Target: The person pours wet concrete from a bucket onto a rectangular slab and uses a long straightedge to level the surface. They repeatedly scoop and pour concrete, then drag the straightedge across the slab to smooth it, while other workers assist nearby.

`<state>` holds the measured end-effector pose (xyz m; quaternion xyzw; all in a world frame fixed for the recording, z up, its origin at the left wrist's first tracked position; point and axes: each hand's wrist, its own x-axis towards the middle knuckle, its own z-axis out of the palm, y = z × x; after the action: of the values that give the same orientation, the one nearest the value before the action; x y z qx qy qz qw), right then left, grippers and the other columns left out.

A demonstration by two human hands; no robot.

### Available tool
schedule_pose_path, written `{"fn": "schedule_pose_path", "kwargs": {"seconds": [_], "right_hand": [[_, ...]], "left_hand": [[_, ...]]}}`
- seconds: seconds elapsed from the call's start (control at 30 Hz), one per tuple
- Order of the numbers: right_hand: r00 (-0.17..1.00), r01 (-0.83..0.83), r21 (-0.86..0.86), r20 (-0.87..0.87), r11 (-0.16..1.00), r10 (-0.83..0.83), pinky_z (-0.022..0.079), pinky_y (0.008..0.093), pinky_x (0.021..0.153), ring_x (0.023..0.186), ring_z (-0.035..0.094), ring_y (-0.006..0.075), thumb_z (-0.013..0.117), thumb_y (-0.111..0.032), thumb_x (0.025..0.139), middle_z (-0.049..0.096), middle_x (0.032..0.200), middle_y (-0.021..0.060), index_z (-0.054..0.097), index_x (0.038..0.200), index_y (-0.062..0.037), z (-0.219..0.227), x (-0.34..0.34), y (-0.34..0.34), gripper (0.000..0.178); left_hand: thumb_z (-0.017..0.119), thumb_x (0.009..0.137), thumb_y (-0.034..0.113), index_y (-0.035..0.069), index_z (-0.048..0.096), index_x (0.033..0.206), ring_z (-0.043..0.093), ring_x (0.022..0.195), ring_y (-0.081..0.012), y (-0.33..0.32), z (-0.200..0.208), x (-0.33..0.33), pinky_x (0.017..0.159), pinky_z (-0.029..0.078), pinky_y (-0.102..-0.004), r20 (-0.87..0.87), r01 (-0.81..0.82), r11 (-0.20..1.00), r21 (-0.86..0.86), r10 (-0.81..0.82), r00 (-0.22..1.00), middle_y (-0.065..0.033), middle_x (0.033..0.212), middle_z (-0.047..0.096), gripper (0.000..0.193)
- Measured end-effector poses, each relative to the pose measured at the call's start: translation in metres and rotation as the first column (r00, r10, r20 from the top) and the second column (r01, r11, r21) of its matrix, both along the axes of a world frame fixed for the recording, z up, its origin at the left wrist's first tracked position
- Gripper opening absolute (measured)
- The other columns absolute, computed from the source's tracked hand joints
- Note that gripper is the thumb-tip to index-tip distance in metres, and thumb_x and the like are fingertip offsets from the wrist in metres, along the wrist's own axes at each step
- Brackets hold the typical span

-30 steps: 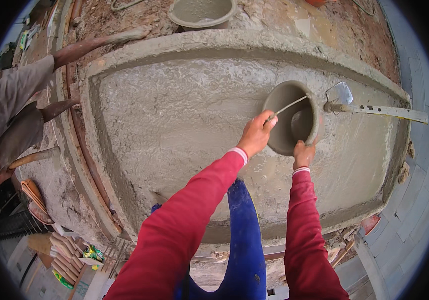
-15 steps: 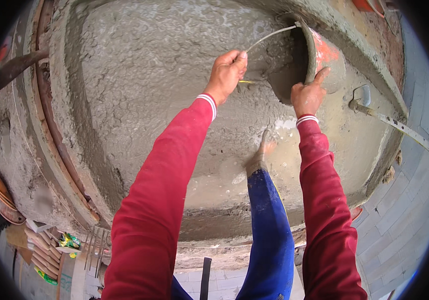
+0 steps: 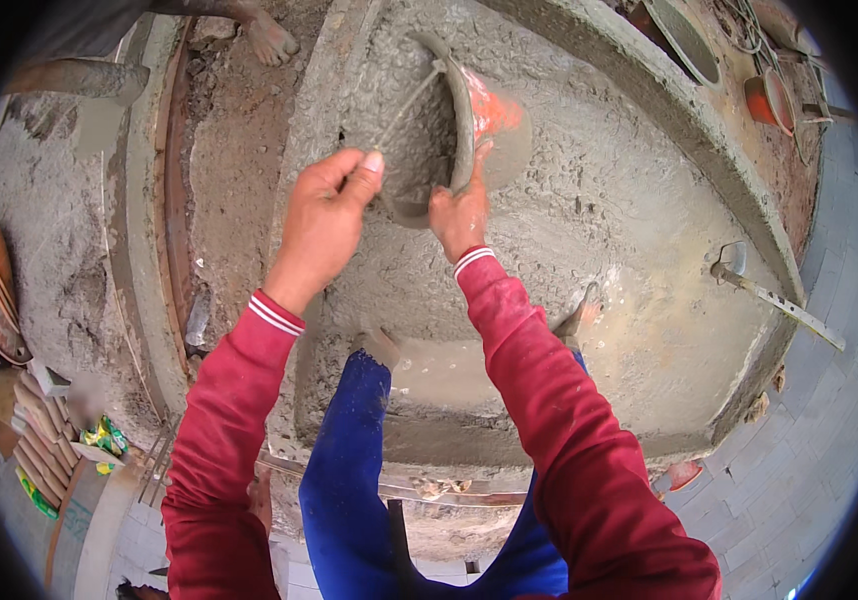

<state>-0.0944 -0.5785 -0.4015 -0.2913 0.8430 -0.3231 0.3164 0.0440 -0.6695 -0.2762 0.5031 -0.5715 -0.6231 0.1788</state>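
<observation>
A mortar-smeared bucket (image 3: 497, 110) with red-orange showing on its side lies tipped over, its mouth to the left and grey wet mortar (image 3: 411, 160) inside. My left hand (image 3: 329, 215) is closed around its thin wire handle (image 3: 409, 105). At the rim's near side my right hand (image 3: 462, 208) grips the bucket, with a finger stretched along its wall. My bare feet stand in the wet mortar bed (image 3: 549, 220), and the left foot (image 3: 377, 347) is partly sunk. The bucket's underside is hidden.
Raised mortar-coated edges (image 3: 689, 115) border the bed. A hoe (image 3: 784, 300) lies across the right edge. Beyond the far edge are a black bucket (image 3: 684, 45) and an orange one (image 3: 769, 100). Another person's bare foot (image 3: 274, 40) shows at the far left. Sacks (image 3: 44, 440) sit at lower left.
Both hands and the bucket have shifted left in the view, and more of my left leg shows. The view itself has moved too. My grip on handle and rim is kept.
</observation>
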Motion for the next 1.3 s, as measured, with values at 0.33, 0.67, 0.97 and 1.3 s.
{"fn": "schedule_pose_path", "kwargs": {"seconds": [0.33,0.67,0.97,1.3], "right_hand": [[0.310,0.338,0.337,0.842,0.879,-0.441,0.049,0.0341,0.075,0.090,0.060,0.0214,0.063,0.001,0.078,0.062,0.103,0.0099,0.054,0.119,0.0031,0.016,-0.080,0.219,0.043],[0.520,-0.237,0.355,0.833,0.904,-0.190,0.048,0.0325,0.084,0.096,0.060,0.0201,0.057,0.008,0.075,0.063,0.110,0.0096,0.054,0.123,0.0024,0.160,-0.112,0.359,0.049],[0.295,-0.844,0.213,0.951,0.492,0.095,0.057,0.0398,0.082,0.103,0.064,0.0249,0.070,-0.033,0.091,0.049,0.139,0.0159,0.014,0.156,-0.0144,0.257,0.021,0.318,0.088],[0.514,-0.852,0.409,0.768,0.326,0.382,0.058,0.0335,0.066,0.081,0.069,0.0226,0.054,-0.048,0.098,0.066,0.114,0.0170,0.031,0.149,-0.0093,0.260,0.130,0.290,0.069]], "left_hand": [[0.057,0.095,0.025,0.002,0.055,0.086,0.053,0.056,-0.0427,0.166,0.157,-0.115,0.055,0.039,-0.0487,0.440,0.255,0.967,0.024,-0.240,0.865,-0.0213,0.058,0.052,0.025],[0.063,0.095,0.021,0.001,0.060,0.091,0.044,0.055,-0.0146,0.320,0.258,-0.012,0.052,0.037,-0.0321,0.320,-0.235,0.943,0.233,0.154,0.935,-0.0116,0.065,0.051,0.020],[0.065,0.095,0.023,0.003,0.058,0.086,0.036,0.056,-0.0078,0.489,0.353,0.184,0.050,0.031,-0.0291,0.300,-0.791,0.502,0.350,0.740,0.602,-0.0006,0.062,0.040,0.023],[0.068,0.092,0.028,0.000,0.059,0.086,0.039,0.056,-0.0155,0.573,0.315,0.418,0.053,0.037,-0.0347,0.553,-0.915,0.401,0.036,0.755,0.352,-0.0068,0.063,0.043,0.030]]}}
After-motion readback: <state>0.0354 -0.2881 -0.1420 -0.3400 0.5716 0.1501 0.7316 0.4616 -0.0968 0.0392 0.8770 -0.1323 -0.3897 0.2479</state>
